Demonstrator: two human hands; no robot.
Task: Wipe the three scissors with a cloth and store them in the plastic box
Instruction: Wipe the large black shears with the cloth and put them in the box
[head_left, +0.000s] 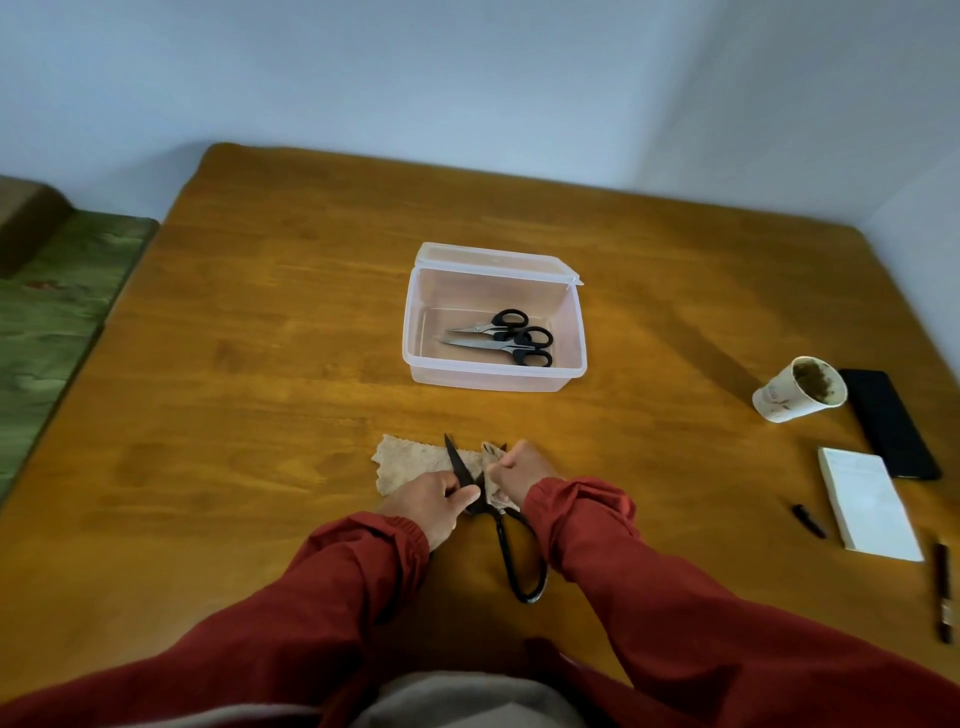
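Cloth (410, 460) pinched by right hand (524, 467), left hand (431, 501) gripping black scissors (501, 545) near pivot, well apart from plastic box (493, 373).

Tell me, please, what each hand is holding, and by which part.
The left hand grips the black scissors near the pivot; the right hand pinches the cloth, apparently wrapped over one blade.

Wooden table (260, 338), several things on it
Mid-table a plastic box (493, 376), nearer a cloth (410, 460); cup (779, 397), phone (888, 421), notepad (867, 504), pen (943, 592) at right.
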